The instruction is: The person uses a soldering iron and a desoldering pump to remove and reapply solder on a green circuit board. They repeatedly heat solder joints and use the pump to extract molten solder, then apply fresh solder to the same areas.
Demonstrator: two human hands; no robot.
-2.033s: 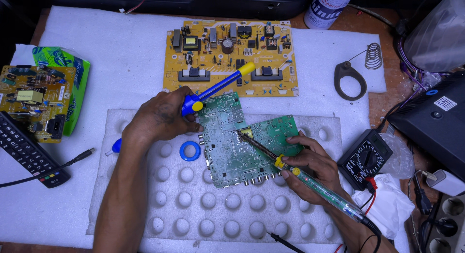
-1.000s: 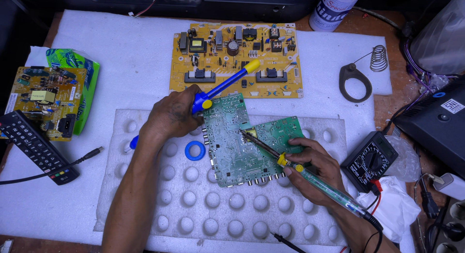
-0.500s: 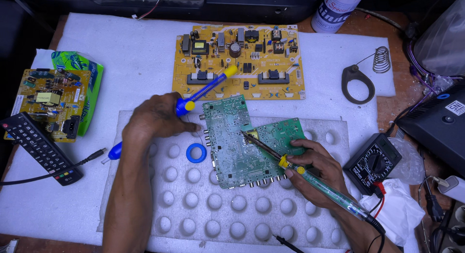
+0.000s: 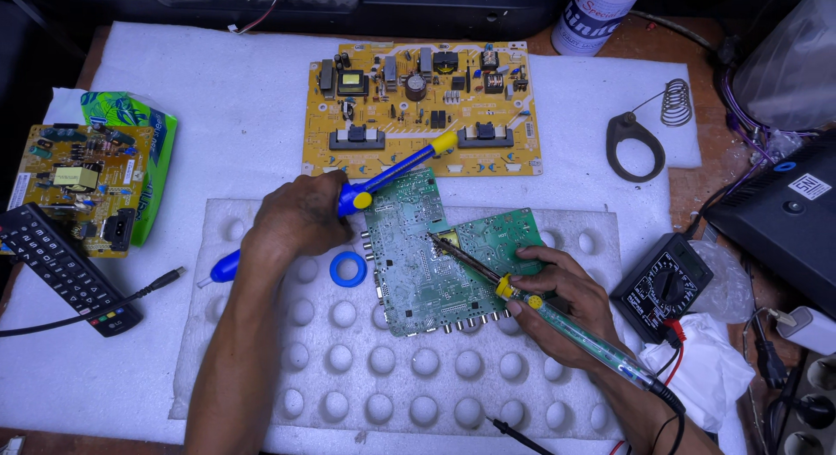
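Note:
My left hand (image 4: 296,218) grips a blue and yellow desoldering pump (image 4: 396,172) whose white tip sticks out at the lower left; its yellow end lies over the top edge of a green circuit board (image 4: 416,263). My right hand (image 4: 557,303) holds a soldering iron (image 4: 557,316) with a translucent green handle, its tip resting on the green board near the seam with a smaller green board (image 4: 496,237). A blue ring of solder wire (image 4: 348,269) lies just left of the board on the white dimpled foam sheet (image 4: 366,377).
A large yellow circuit board (image 4: 418,107) lies behind. At left sit a smaller yellow board (image 4: 74,185), a green packet (image 4: 144,137) and a black remote (image 4: 65,268). A multimeter (image 4: 662,285), soldering iron stand (image 4: 640,141), black box (image 4: 784,220) and white can (image 4: 596,15) stand at right.
The camera view has shifted slightly. My left hand slid the pump a little leftward and down along the board's top edge. The soldering iron tip stays on the board.

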